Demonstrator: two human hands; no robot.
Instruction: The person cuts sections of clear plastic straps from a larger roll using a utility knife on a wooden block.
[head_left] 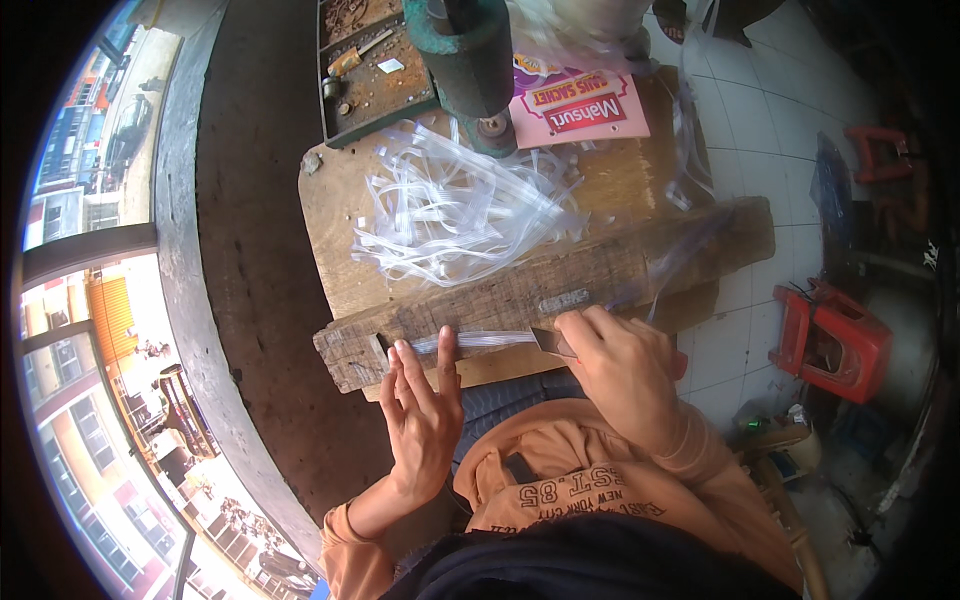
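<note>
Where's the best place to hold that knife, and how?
By the handle, I think, coming from the right: the flat blade points left, toward the white strips, and the handle sits on the other side. The right hand is wrapped around it there.

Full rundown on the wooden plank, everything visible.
The plank is long, thick, brown wood, its face rough and worn. It lies slanted across the near part of the table, right end farther out. A dark, metallic tab sits near its left end, a grey oblong piece around the middle. Clear strips lie along it, the left hand over their left part.
</note>
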